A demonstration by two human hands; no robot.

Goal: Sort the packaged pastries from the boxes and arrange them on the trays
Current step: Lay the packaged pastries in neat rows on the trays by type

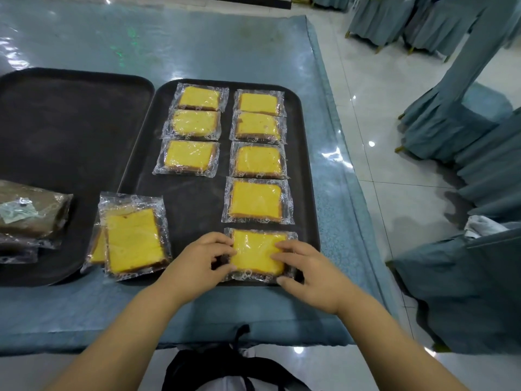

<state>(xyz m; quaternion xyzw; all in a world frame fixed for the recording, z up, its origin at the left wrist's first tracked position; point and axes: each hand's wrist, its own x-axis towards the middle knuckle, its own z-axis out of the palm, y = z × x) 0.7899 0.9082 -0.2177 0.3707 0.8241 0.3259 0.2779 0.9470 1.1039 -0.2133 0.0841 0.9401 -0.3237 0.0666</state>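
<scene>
pkgd cake slice (258, 253) laid flat at near-R corner of R tray (194, 210), long axis L-R, crust edge twd person | L edge pinched by L hand (203, 258), R edge gripped by R hand (307, 275) | near rim touched; bare tray room to its L

Glossy white tiled floor (380, 114), light glints scattered on it. Blue-grey cloth-covered table under clear plastic sheet (197, 46). Chairs in blue-grey fabric covers (439, 136) at right.
</scene>
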